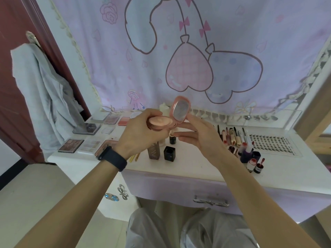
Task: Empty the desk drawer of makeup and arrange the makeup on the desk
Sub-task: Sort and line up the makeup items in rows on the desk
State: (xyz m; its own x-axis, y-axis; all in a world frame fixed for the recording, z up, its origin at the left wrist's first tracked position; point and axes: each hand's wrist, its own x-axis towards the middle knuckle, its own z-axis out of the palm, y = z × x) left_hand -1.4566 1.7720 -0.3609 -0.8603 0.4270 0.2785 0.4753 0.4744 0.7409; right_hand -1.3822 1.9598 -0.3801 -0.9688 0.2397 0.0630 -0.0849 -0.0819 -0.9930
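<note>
Head view | left hand (138, 134) grips open pink compact (159, 123) | right hand (201, 136) straight-fingered, touching lid (180, 110)

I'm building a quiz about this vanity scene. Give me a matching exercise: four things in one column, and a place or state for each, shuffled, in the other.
Things:
1. compact
2. lash tray
3. palettes
4. drawer

Places or states:
A. left side of the desk
B. open, held in the air
C. shut, below the desktop
D. right side of the desk

Pairs: 1-B, 2-D, 3-A, 4-C
</note>
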